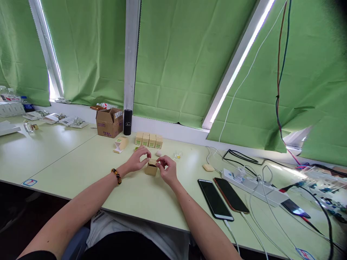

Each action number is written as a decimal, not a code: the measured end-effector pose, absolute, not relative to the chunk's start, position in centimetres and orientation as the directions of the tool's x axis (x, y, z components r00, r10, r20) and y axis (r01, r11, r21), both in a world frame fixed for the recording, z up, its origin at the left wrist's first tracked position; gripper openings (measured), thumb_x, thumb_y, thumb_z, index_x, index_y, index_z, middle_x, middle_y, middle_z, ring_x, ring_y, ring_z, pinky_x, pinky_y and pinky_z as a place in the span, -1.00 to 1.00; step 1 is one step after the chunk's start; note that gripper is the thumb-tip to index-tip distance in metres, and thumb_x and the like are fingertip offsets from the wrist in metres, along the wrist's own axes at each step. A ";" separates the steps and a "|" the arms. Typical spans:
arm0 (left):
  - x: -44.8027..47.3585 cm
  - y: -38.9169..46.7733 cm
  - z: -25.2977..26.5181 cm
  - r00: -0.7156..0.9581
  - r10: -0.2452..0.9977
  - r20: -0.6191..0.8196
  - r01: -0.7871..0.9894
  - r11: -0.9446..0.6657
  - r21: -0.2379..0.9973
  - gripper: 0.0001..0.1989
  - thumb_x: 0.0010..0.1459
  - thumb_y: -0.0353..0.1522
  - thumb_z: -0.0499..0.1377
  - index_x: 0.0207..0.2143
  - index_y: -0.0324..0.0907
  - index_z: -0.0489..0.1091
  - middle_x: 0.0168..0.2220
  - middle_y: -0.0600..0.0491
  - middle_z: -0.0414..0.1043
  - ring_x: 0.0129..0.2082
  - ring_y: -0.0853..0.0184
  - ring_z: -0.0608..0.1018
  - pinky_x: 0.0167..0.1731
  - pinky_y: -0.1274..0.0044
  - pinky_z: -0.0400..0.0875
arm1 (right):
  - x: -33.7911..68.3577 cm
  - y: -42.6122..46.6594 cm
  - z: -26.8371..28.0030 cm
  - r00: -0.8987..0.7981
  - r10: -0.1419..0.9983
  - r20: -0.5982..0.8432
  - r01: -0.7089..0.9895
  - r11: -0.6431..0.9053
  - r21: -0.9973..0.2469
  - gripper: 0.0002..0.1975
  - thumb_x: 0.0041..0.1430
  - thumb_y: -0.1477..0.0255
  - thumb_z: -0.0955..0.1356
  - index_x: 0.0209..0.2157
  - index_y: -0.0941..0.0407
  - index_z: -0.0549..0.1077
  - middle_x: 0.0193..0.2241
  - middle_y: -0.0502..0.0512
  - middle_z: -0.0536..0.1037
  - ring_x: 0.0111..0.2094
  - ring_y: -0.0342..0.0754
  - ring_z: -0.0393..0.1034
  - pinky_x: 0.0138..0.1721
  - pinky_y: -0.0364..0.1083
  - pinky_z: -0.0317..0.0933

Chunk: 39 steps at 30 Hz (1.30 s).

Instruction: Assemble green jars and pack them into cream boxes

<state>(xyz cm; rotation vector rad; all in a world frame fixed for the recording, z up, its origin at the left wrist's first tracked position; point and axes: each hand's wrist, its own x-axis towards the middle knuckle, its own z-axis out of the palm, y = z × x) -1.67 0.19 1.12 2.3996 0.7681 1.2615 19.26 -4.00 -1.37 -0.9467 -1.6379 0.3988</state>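
A small brown cardboard box (pixel 151 169) stands upright on the table between my hands, and a dark gap shows at its top. My left hand (pixel 138 159) pinches the box's top at its left corner with thumb and forefinger. At the upper right edge, my right hand (pixel 168 169) has its fingertips closed on the same box. Just behind lies a small pale pinkish piece (pixel 158 153), with a clear plastic piece (pixel 178 155) with a yellow spot to its right. Several similar small boxes (pixel 149 141) with green labels form a row farther back.
An opened carton piece (pixel 120 143) lies left of the row. Behind it stand a larger cardboard box (pixel 109 122) and a black cylinder (pixel 127 122). To the right are a white phone (pixel 215 199), a dark phone (pixel 231 195), a power strip (pixel 253 186) and loose cables.
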 end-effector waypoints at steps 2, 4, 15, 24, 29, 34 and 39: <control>-2.0 0.0 1.3 0.519 0.567 0.640 0.347 -0.824 0.448 -0.92 0.18 -0.35 0.16 -0.27 -0.12 0.44 -0.36 0.02 0.47 -0.26 0.22 0.48 -0.18 0.42 0.37 | 19.2 -4.2 -1.4 -0.055 0.744 0.666 0.384 0.631 -0.674 -0.97 0.12 0.40 0.37 -0.39 0.03 0.47 -0.50 -0.01 0.36 -0.50 -0.09 0.21 -0.45 -0.08 0.17; -2.1 -0.1 1.3 0.561 0.552 0.617 0.385 -0.834 0.396 -0.91 0.18 -0.35 0.18 -0.26 -0.12 0.46 -0.44 0.05 0.44 -0.34 0.25 0.47 -0.26 0.45 0.33 | 19.2 -4.2 -1.5 -0.080 0.738 0.670 0.408 0.638 -0.654 -0.97 0.12 0.41 0.36 -0.40 0.02 0.47 -0.50 0.00 0.37 -0.50 -0.09 0.20 -0.44 -0.07 0.18; -1.8 0.0 0.5 0.607 0.529 0.593 0.429 -0.846 0.315 -0.90 0.11 -0.39 0.17 -0.33 -0.10 0.49 -0.52 0.08 0.43 -0.50 0.33 0.44 -0.39 0.47 0.25 | 19.4 -4.2 -1.8 -0.164 0.693 0.702 0.495 0.673 -0.549 -0.93 0.10 0.47 0.34 -0.41 0.02 0.45 -0.50 0.00 0.37 -0.50 -0.08 0.21 -0.42 -0.08 0.12; -1.8 -0.2 0.7 0.600 0.524 0.605 0.404 -0.851 0.337 -0.85 0.15 -0.32 0.14 -0.45 -0.11 0.46 -0.57 0.07 0.39 -0.53 0.33 0.39 -0.41 0.46 0.23 | 19.9 -4.1 -1.9 -0.174 0.719 0.673 0.520 0.647 -0.557 -0.94 0.05 0.43 0.34 -0.45 0.03 0.47 -0.60 -0.04 0.33 -0.57 -0.10 0.15 -0.43 -0.08 0.12; -1.6 -0.1 0.5 0.578 0.563 0.591 0.423 -0.826 0.372 -0.69 0.20 -0.29 0.14 -0.61 -0.13 0.36 -0.64 0.09 0.29 -0.59 0.37 0.31 -0.46 0.48 0.17 | 20.0 -3.9 -2.1 -0.223 0.789 0.572 0.449 0.604 -0.658 -0.95 0.03 0.43 0.34 -0.49 0.02 0.43 -0.67 -0.11 0.24 -0.61 -0.13 0.08 -0.47 -0.11 0.04; -1.5 0.7 0.2 0.408 0.709 0.576 0.576 -0.689 0.440 -0.76 0.19 -0.36 0.10 -0.23 -0.11 0.57 -0.62 0.13 0.36 -0.60 0.34 0.36 -0.44 0.49 0.21 | 20.3 -3.9 -1.8 -0.250 0.830 0.498 0.433 0.556 -0.710 -0.71 -0.04 0.45 0.37 -0.20 -0.02 0.40 -0.62 -0.19 0.24 -0.58 -0.13 0.10 -0.44 -0.15 0.02; -1.2 1.7 -0.6 0.349 0.786 0.510 0.680 -0.587 0.440 -0.75 0.02 -0.45 0.13 -0.37 -0.09 0.62 -0.51 0.02 0.55 -0.49 0.22 0.50 -0.34 0.44 0.33 | 20.5 -2.9 -2.6 -0.166 0.864 0.475 0.523 0.486 -0.701 -0.64 -0.03 0.48 0.35 -0.14 -0.04 0.31 -0.62 -0.21 0.28 -0.57 -0.10 0.15 -0.45 -0.16 -0.05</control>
